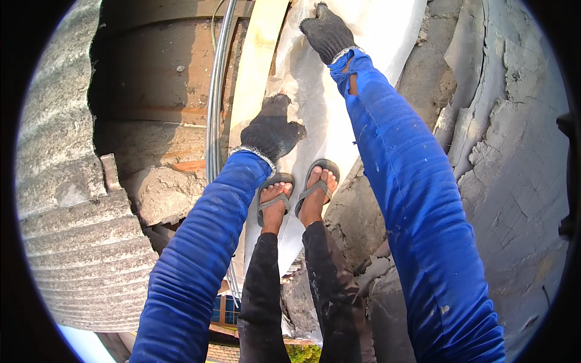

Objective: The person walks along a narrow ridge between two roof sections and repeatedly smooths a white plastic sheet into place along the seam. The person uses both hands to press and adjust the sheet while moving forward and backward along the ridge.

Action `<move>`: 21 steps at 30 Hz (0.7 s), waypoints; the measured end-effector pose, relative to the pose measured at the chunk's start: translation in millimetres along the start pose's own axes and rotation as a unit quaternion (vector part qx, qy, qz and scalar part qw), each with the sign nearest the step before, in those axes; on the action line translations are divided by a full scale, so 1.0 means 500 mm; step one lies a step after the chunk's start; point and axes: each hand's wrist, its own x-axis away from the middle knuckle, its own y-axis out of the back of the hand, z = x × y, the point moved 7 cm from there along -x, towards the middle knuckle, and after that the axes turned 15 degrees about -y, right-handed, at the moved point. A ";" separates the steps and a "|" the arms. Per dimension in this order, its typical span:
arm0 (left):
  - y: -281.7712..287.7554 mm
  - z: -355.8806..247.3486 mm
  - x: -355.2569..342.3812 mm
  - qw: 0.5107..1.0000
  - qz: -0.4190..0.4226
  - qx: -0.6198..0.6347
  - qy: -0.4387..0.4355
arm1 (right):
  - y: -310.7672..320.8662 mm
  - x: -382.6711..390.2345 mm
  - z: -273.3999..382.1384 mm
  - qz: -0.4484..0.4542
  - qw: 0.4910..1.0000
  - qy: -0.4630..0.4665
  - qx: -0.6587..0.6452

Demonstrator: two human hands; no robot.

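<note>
A white translucent sheet [369, 30] runs lengthwise beneath me, beside a pale yellow strip [257, 48]. Over its middle is my left hand [269, 130] in a dark knit glove, fingers apart, thumb out to the right, seemingly empty. Farther up, toward the right, my right hand [327, 33], gloved alike, rests on or just above the sheet with thumb apart and fingers slightly bent; I cannot see anything held. My feet in grey flip-flops [315, 187] stand on the sheet below my left hand, between my blue-sleeved arms.
Broken corrugated roofing [60, 181] lies left of a dark gap with boards [163, 72] and rubble [166, 193]. Several cables [215, 121] run along the yellow strip. Cracked, peeling grey surface [508, 193] covers the right. A lower drop shows windows and foliage [302, 354] at the bottom.
</note>
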 end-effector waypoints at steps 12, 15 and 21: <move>0.023 -0.018 -0.017 0.994 0.076 0.010 0.081 | -0.098 0.010 -0.088 0.143 0.986 -0.057 -0.069; 0.017 -0.019 0.007 0.993 0.061 0.048 0.090 | -0.092 0.082 -0.152 0.137 0.876 -0.234 -0.398; -0.062 -0.005 0.143 0.984 0.068 0.081 0.146 | -0.185 0.088 -0.083 0.275 0.892 -0.157 -0.322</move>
